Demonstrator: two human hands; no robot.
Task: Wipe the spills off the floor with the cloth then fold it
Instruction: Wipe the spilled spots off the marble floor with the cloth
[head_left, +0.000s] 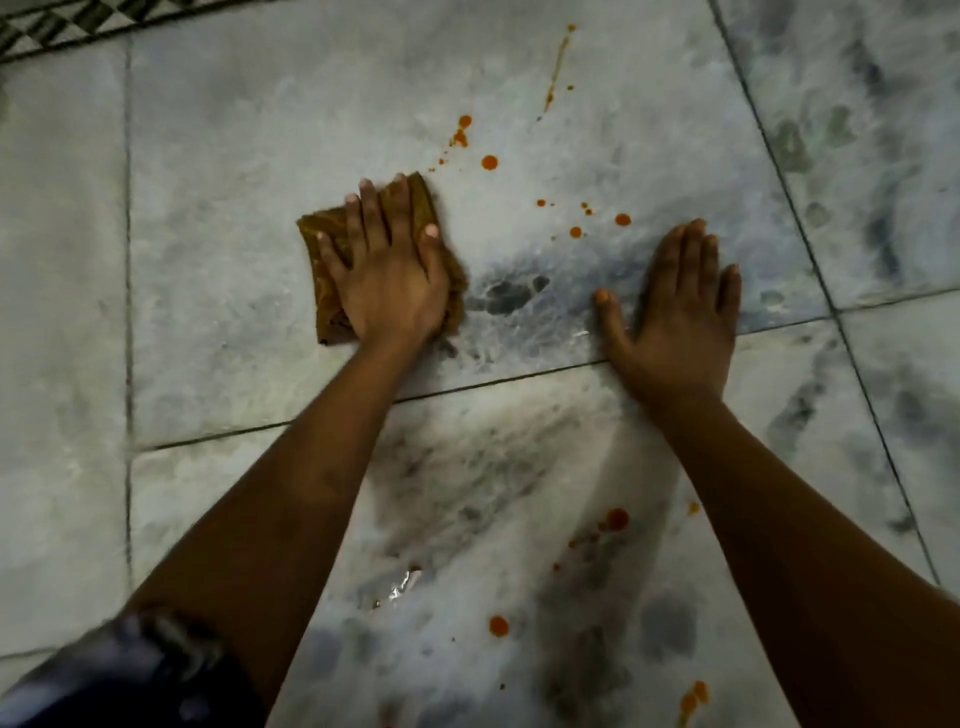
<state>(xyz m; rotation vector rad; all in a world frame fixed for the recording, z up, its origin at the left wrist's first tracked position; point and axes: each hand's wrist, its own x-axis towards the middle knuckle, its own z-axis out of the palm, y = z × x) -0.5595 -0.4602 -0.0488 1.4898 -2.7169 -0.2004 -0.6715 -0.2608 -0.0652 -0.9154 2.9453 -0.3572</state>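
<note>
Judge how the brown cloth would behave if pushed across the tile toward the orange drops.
The cloth is folded flat under the left hand, so it probably slides as one pad. Its soft edges suggest it would flop if lifted.

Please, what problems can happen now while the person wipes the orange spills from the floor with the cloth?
1. The right hand rests flat on the floor close to orange drops; it may touch and smear them.
2. More spills lie near the arms, far from the cloth; they may be missed or brushed.
3. The cloth under the left hand looks already stained, so it may spread colour instead of lifting it.
</note>
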